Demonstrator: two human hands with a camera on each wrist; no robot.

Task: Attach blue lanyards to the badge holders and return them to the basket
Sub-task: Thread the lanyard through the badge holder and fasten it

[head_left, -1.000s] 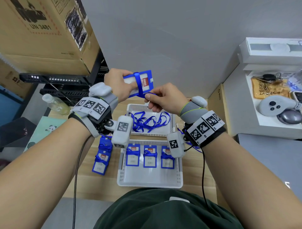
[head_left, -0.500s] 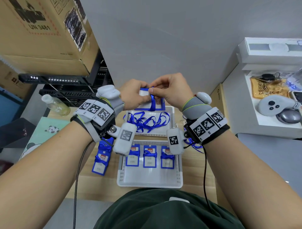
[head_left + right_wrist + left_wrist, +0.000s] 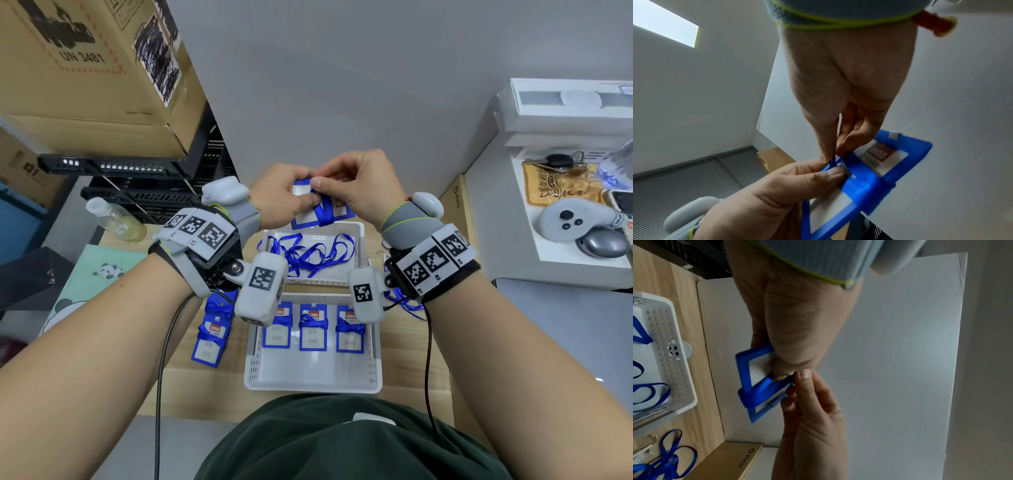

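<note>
I hold a blue badge holder [image 3: 308, 221] [image 3: 748, 369] [image 3: 900, 162] in the air over the far basket. A blue lanyard [image 3: 325, 212] [image 3: 861, 183] is wrapped across its middle. My left hand [image 3: 301, 198] [image 3: 781, 374] grips the holder, thumb [image 3: 830, 175] pressing on the wrap. With thumb and forefinger, my right hand [image 3: 318, 183] [image 3: 833, 155] pinches a lanyard strand at the holder's face. The near white basket [image 3: 313, 383] holds three lanyard-wrapped badge holders [image 3: 313, 327]. Loose blue lanyards [image 3: 308, 253] lie in the far basket [image 3: 356, 236].
More wrapped badge holders [image 3: 210, 332] lie on the wooden table left of the near basket, more lanyards [image 3: 404, 303] on its right. A bottle [image 3: 113, 219], black crates [image 3: 154, 192] and a cardboard box [image 3: 85, 68] stand at left. A white shelf [image 3: 565, 263] with a controller [image 3: 575, 219] is at right.
Both hands came down and closer together with the badge holder. My right hand moved from the holder's lower edge up onto its face and now pinches the lanyard there.
</note>
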